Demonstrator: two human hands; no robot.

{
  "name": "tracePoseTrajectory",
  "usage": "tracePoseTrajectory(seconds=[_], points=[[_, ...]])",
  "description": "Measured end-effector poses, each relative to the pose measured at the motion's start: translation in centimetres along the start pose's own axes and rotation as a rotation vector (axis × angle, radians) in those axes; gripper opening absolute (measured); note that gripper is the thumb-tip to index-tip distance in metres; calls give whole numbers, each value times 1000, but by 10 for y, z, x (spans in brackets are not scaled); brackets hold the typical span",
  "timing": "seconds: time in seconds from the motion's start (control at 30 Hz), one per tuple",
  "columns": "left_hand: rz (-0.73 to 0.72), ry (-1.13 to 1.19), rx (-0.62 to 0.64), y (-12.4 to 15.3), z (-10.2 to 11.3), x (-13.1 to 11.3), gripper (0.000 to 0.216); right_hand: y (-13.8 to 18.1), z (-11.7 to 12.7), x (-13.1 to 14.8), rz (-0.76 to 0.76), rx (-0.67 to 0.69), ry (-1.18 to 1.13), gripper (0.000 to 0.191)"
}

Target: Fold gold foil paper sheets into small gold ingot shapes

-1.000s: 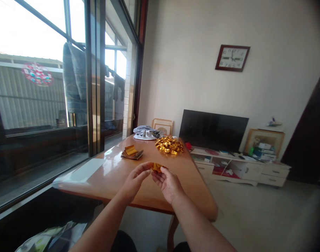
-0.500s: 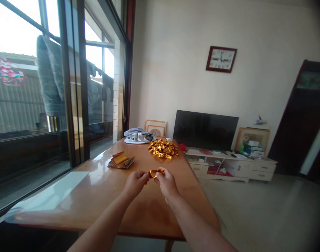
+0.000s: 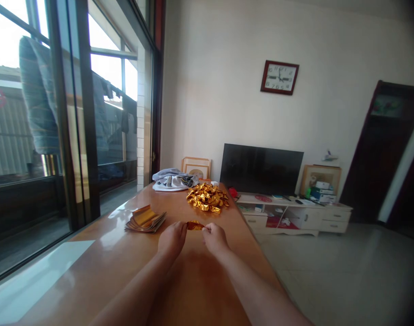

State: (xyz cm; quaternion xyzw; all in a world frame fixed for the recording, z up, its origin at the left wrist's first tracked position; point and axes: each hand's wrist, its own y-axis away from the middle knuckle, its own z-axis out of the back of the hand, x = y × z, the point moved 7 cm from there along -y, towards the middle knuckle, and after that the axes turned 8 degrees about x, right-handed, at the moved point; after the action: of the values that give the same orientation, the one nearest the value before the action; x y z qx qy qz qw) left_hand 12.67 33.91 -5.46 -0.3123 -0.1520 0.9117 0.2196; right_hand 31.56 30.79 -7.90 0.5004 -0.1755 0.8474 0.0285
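Observation:
A small folded piece of gold foil paper (image 3: 194, 225) is stretched between my two hands above the wooden table. My left hand (image 3: 173, 237) pinches its left end, and my right hand (image 3: 214, 237) pinches its right end; the fingertips are partly hidden. To the left of my hands lies a stack of gold foil sheets (image 3: 146, 218), its top sheet curling up. Beyond my hands, a heap of folded gold foil pieces (image 3: 207, 198) sits toward the far right of the table.
The glossy wooden table (image 3: 193, 280) runs away from me beside a glass window. Folded clothes (image 3: 173, 179) rest at its far end. A television (image 3: 261, 168) and a low white cabinet (image 3: 309, 217) stand beyond, under a wall clock (image 3: 280, 77).
My right hand has shifted to the foil's right tip, so more of its middle shows, now darker and flatter. The whole view has turned slightly right.

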Motion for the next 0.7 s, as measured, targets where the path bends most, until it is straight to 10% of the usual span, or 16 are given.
tracePoseTrajectory(seconds=[0.7], points=[[7,97,-66,-4,-11,34,24,-8,-22,1,208,-63,64,16]])
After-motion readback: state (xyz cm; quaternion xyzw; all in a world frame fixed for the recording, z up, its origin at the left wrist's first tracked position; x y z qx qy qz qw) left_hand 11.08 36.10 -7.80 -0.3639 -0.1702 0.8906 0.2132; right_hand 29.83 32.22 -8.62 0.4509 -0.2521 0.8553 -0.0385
